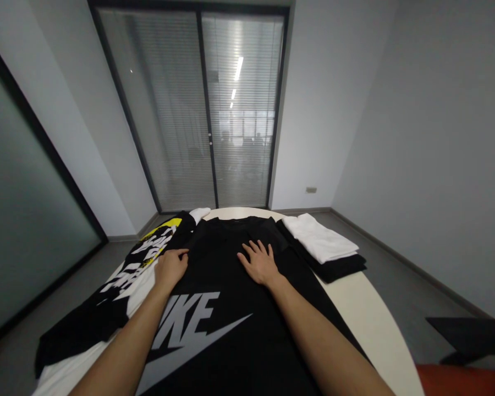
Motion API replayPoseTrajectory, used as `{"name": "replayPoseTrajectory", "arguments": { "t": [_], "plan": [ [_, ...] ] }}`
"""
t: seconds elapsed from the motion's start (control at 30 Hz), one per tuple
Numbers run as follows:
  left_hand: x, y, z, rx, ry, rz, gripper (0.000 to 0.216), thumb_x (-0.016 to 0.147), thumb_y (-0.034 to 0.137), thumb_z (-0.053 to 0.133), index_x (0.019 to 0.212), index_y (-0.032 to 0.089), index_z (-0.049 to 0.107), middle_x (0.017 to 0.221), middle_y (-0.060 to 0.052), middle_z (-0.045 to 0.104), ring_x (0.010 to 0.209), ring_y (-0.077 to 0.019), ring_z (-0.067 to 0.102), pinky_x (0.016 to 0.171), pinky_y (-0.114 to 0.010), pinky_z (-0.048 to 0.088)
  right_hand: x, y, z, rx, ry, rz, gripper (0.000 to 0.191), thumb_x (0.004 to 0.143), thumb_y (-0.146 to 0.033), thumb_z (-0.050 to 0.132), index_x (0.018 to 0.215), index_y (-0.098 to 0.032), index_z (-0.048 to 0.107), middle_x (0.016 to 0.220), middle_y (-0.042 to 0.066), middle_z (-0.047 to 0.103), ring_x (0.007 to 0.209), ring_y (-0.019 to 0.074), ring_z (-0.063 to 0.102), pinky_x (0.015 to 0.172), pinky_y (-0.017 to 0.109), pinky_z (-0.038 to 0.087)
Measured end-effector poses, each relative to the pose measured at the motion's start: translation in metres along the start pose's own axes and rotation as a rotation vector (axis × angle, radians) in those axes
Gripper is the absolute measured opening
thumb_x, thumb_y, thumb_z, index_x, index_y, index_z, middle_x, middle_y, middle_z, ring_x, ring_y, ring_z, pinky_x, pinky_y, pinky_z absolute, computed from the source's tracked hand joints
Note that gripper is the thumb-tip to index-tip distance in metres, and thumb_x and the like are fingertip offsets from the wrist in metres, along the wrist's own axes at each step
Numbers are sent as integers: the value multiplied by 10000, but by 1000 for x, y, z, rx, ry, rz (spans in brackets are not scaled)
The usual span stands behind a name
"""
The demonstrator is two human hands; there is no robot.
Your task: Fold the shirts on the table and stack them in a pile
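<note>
Black shirt (235, 283): flat on the desk (371, 308)
Left hand (172, 268): fingers bent at its left edge — cannot tell whether they pinch cloth
Right hand (259, 265): spread wide — palm down below the collar
Folded white cloth (322, 239): on folded black cloth (340, 268), right
Printed garment (148, 247): left

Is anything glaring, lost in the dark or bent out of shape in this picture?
In the head view, bright streaks glare at the glass door, reflected or beyond it, I cannot tell; the black shirt shows few folds, though its grey print stands out; the sides of the door frame converge downward.
</note>
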State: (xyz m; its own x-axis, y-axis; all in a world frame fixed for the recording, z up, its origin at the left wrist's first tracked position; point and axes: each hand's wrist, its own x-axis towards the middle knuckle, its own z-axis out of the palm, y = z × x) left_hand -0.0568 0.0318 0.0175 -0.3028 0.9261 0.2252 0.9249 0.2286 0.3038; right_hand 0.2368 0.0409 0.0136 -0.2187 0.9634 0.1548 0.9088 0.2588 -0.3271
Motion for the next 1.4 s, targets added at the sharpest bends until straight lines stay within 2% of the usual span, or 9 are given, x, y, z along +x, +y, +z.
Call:
{"name": "replayPoseTrajectory", "arguments": {
  "t": [0.17,0.3,0.47,0.7,0.9,1.13,1.27,1.4],
  "plan": [
    [16,-7,1,-49,-83,-2,334,912,316,489,1102,243,755,1079,-86,759,983,-273,702,831,-346,517,-1,1,0,19,-10,-13,694,976,-668,192,1474,-268,462,1583,49,361,1493,304,194,1194,542,55],
    [20,2,1,-63,-99,93,317,908,254,518,1120,170,739,1158,-98,732,1066,-223,679,952,-280,480,-1,2,0,15,-17,-9,702,975,-671,188,1478,-263,456,1591,51,344,1499,300,174,1196,539,38],
    [11,27,-5,-40,-88,213,353,904,247,533,1193,126,696,1298,-135,631,1192,-245,606,1079,-299,406,0,4,2,28,-19,-12,702,976,-669,194,1477,-256,460,1588,59,350,1495,310,187,1193,553,49],
    [-9,69,-17,-13,-140,348,414,886,209,533,1271,103,640,1422,-149,522,1274,-267,550,1112,-314,385,-1,5,1,37,6,-32,695,981,-660,198,1466,-247,475,1578,78,364,1487,319,210,1186,566,75],
    [-26,92,-11,2,-219,427,482,846,186,586,1321,112,603,1465,-149,497,1297,-277,534,1107,-323,385,-2,6,2,26,19,-41,685,984,-652,209,1462,-244,482,1574,80,372,1485,323,214,1185,569,84],
    [-44,96,3,24,-292,469,554,830,121,566,1384,124,554,1480,-131,506,1340,-273,492,1107,-336,381,-4,3,-4,43,60,-94,607,991,-613,285,1415,-255,531,1534,77,438,1462,306,267,1186,552,122],
    [-54,95,7,53,-239,480,540,901,194,494,1436,125,491,1488,-119,502,1342,-284,473,1103,-357,382,-6,-2,-10,99,49,-191,572,979,-616,336,1389,-280,548,1504,67,473,1403,265,369,1174,505,201],
    [-63,89,15,113,-167,438,605,950,257,416,1521,77,332,1532,-137,441,1416,-333,367,1144,-451,322,-8,-3,-11,118,-69,-229,680,926,-714,354,1442,-293,491,1530,71,440,1428,298,328,1173,556,164]
  ]
}}
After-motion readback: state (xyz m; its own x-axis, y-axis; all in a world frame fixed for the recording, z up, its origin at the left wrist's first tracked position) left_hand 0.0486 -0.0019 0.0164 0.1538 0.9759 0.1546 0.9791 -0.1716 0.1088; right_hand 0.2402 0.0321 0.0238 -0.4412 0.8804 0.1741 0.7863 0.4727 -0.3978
